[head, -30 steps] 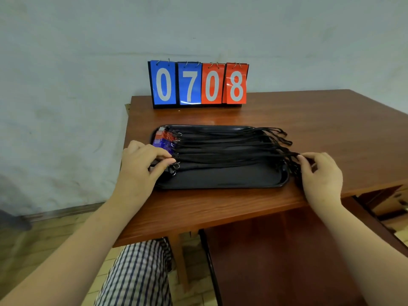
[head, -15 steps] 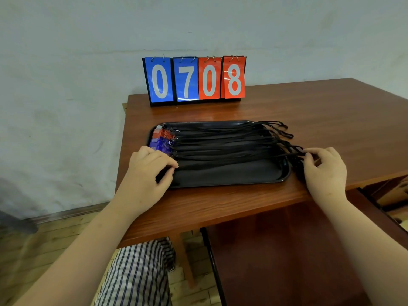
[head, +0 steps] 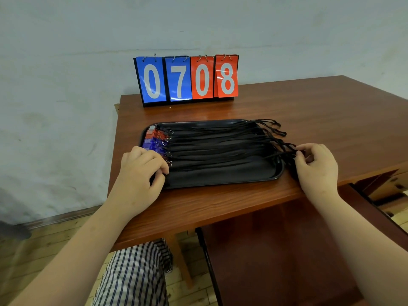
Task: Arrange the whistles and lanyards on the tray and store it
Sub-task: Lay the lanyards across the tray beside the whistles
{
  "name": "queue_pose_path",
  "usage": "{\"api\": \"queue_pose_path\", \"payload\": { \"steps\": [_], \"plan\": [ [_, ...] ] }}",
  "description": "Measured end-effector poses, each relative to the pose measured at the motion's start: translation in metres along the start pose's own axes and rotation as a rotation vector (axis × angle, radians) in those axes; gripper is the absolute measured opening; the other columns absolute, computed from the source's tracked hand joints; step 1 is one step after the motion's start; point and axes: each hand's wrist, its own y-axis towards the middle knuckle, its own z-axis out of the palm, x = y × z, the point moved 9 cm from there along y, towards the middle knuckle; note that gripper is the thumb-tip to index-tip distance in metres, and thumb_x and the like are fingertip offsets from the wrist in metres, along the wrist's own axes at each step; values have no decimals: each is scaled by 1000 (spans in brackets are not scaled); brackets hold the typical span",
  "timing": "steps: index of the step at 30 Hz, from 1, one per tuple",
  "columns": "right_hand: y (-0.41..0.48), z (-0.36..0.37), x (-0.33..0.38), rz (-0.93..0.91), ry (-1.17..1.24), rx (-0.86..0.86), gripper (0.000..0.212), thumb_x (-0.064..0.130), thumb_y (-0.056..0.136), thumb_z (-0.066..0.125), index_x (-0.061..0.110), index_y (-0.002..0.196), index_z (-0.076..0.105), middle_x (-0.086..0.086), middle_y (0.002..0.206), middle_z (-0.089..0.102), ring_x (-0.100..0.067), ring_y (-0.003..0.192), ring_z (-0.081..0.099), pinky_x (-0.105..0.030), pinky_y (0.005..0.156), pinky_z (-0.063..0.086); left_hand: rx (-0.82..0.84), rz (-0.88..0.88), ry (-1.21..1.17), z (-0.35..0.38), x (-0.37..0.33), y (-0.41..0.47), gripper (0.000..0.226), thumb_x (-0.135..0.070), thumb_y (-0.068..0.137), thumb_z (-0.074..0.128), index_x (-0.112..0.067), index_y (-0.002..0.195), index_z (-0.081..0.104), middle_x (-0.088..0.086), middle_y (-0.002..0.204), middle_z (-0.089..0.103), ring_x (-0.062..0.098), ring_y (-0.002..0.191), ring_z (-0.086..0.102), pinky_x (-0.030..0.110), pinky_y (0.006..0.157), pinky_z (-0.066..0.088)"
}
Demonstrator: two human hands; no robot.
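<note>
Red-brown wood makes up the tabletop (head: 129, 133), and a black rectangular plastic tray (head: 220, 176) lies toward its near-left corner. At the tray's left end the left hand (head: 139, 173) covers the nearest of the translucent red and blue whistles (head: 155, 138). Its fingers (head: 157, 164) curl down beside the metal key rings (head: 169, 163); I cannot tell whether they clamp anything. From the whistles, black cord lanyards (head: 220, 149) run rightward in close parallel rows across the tray, and their ends spill over its right rim. Beyond the tray, at the far edge, stands a flip scoreboard (head: 187, 78) with blue and red cards reading 0708. Just right of the tray, the right hand (head: 318, 166) pinches the nearest lanyard's end between thumb and forefinger.
</note>
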Motion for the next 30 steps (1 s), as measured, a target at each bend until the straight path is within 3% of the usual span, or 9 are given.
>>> {"api": "queue_pose_path", "payload": {
  "steps": [8,15,30],
  "plan": [
    [-1,0,-2,22,66,7,9,13,93,51,19,95,58,2,97,55,-19,85,53,-30,71,41,-5,20,68,0,-5,1,27,-28,89,41,-24,87,67,-11,95,65,12,101,44,25,84,22],
    [-2,-1,1,6,51,24,15,7,92,45,14,84,55,0,88,54,-23,84,50,-32,70,39,-5,2,92,1,-4,1,28,-29,89,41,-24,89,68,-12,97,66,14,101,46,28,84,23],
    [1,3,1,5,22,52,16,8,92,43,16,87,57,3,94,53,-20,91,48,-34,77,41,-116,-78,32,-11,1,2,23,-24,89,45,-26,89,68,-12,100,67,14,108,51,31,92,21]
  ]
}}
